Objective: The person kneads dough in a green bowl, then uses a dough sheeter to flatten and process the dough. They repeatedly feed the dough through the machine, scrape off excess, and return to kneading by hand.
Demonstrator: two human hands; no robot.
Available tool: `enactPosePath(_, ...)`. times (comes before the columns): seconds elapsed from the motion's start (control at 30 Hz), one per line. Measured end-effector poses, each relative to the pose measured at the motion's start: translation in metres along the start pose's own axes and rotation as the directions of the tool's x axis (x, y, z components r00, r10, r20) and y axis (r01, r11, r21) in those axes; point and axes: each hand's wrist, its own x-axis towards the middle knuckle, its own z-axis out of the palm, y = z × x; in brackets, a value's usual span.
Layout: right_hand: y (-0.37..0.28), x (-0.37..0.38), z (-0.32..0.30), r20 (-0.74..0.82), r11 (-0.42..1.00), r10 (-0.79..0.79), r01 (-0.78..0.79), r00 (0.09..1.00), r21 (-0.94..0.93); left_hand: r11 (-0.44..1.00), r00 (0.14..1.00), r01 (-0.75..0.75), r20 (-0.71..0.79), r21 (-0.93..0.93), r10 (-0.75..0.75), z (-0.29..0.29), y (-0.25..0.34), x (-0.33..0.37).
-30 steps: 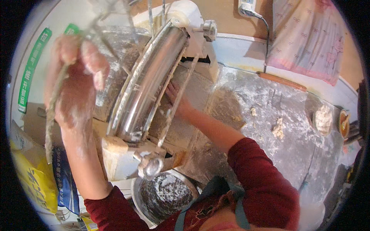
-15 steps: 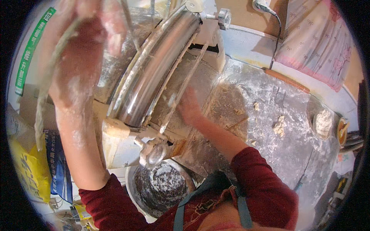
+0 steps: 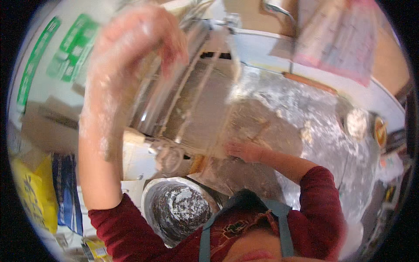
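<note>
My left hand (image 3: 131,48), dusted with flour, is raised high over the dough-rolling machine (image 3: 161,100). Its fingers are curled on a pale dough strip (image 3: 111,144) that hangs down along my forearm; the picture is blurred there. Lower down, my right hand (image 3: 244,150) lies at the machine's outlet on the floured worktop (image 3: 331,148). It grips the lower end of a thin dough band (image 3: 227,105) running down from the rollers. A wider rough dough sheet (image 3: 257,118) lies just above that hand.
A metal bowl (image 3: 183,209) holding flour stands below the machine, by my chest. Yellow (image 3: 30,196) and blue (image 3: 65,192) bags sit at the lower left. A dough lump (image 3: 357,123), an orange rolling pin (image 3: 310,82) and a tap (image 3: 279,8) are at the right and back.
My left hand has risen higher with the strip. My right hand has moved down from the roller to the worktop, drawing the band along. The view has shifted closer.
</note>
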Motion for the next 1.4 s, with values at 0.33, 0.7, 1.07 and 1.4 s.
enactPosePath(0.33,-0.148,-0.092,-0.012,-0.206,0.529,0.847,-0.818,0.49,0.227,0.793,0.772,0.242,0.384,0.559,-0.506,0.06,-0.017,-0.01)
enactPosePath(0.7,-0.154,-0.242,-0.097,-0.832,0.442,0.549,-0.874,0.084,0.203,0.966,0.981,0.189,0.019,0.176,-0.195,0.125,0.04,-0.118)
enactPosePath(1.07,-0.008,-0.447,-0.182,-0.57,0.38,0.769,-0.51,-0.289,0.772,0.581,0.626,0.773,0.448,-0.254,-0.638,0.396,-0.032,-0.136)
enactPosePath(1.4,-0.301,-0.449,-0.103,-0.284,0.422,0.696,0.056,-0.659,0.905,0.827,0.741,0.53,0.576,-0.188,-0.344,0.486,-0.047,-0.142)
